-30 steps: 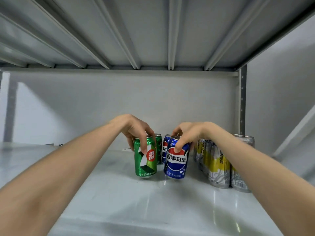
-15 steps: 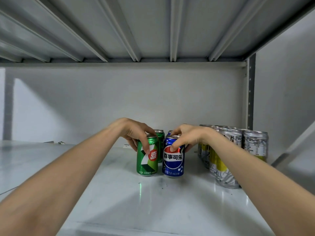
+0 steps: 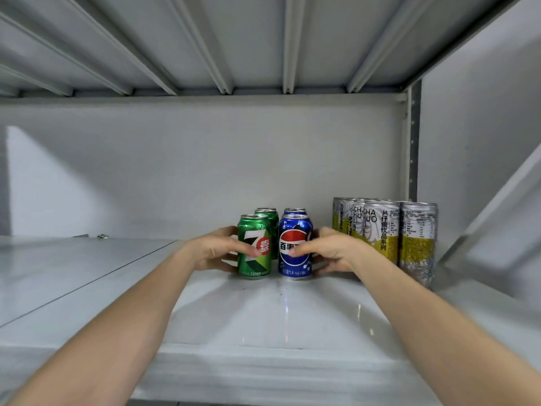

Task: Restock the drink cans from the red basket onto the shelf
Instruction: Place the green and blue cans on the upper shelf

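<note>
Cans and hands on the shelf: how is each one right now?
Front green metal can: upright on the shelf, left hand around it.
Front blue metal can: upright beside it, right hand around it.
Left hand: wrapped on green can's side.
Right hand: wrapped on blue can's side.
Tall silver-and-yellow cans: upright, grouped at right.
White metal shelf: mostly bare at left.
</note>
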Demonstrator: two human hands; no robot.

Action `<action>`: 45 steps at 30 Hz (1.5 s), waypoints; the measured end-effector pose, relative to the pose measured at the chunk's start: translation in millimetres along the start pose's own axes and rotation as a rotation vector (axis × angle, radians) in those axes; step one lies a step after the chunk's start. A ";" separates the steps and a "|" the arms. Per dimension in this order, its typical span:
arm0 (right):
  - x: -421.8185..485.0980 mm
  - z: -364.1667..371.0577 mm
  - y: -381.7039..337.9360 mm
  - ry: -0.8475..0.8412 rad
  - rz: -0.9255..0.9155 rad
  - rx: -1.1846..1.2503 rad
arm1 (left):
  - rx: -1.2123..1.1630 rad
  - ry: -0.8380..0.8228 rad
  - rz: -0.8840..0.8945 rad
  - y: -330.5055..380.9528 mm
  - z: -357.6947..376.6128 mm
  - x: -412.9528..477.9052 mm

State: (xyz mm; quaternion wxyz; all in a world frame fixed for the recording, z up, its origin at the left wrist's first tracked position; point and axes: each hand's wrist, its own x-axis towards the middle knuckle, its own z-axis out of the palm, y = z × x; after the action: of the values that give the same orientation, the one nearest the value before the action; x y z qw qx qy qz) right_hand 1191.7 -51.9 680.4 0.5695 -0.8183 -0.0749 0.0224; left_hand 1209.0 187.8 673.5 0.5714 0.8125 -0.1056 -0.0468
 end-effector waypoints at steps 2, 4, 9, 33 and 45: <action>-0.6 2.2 3.6 0.011 -0.008 0.010 | 0.021 0.053 0.009 -0.9 1.9 0.1; -1.4 3.0 6.2 0.033 -0.036 0.031 | 0.035 0.098 0.023 -2.5 2.7 1.7; -0.7 2.6 6.5 0.058 -0.057 0.045 | 0.025 0.138 0.049 -5.1 5.8 10.2; 31.6 -6.4 0.3 0.105 0.025 -0.023 | 0.112 0.040 0.058 -0.5 -3.1 60.1; 21.0 13.6 8.1 0.350 -0.141 -0.129 | 0.119 0.250 0.116 -8.0 10.5 48.0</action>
State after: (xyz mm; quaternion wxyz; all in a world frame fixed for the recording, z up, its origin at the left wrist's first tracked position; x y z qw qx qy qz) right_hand 1211.6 -39.0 669.1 0.5205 -0.8371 -0.0329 -0.1650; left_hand 1254.6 170.0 664.6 0.5325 0.8371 -0.0827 0.0943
